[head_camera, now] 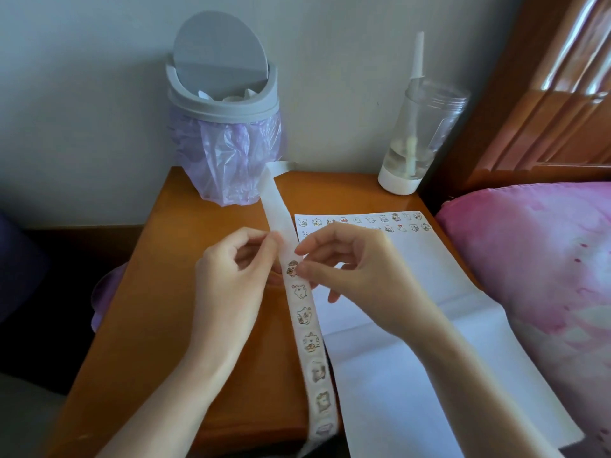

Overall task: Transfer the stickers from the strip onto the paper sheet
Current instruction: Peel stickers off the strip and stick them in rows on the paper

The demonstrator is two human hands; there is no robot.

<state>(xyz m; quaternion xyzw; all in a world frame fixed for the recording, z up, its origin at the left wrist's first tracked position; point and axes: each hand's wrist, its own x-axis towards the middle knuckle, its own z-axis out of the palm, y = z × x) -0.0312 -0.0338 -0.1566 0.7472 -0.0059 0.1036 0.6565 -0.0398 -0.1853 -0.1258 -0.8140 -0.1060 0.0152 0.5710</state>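
The sticker strip (309, 338) runs lengthwise down the wooden surface (198, 325), its bare, used-up end trailing toward the lidded bin (224, 94), likely so the spent backing is out of the way; the printed part reaches to the near edge. The left hand (231, 282) pinches the strip's left edge just above the topmost sticker (292, 268), lifting and steadying it so the backing is taut. The right hand (357, 269) has its fingers (305, 271) curled, thumb and forefinger closing on that sticker's right edge, probably to peel it; whether it has lifted I cannot tell. The paper sheet (413, 325) lies just beside the strip on the right, touching the pink bedding (535, 259), close enough for a short carry; two rows of placed stickers (363, 223) line its far edge, so the next one probably belongs in the second row. A clear bottle (416, 137) stands behind.
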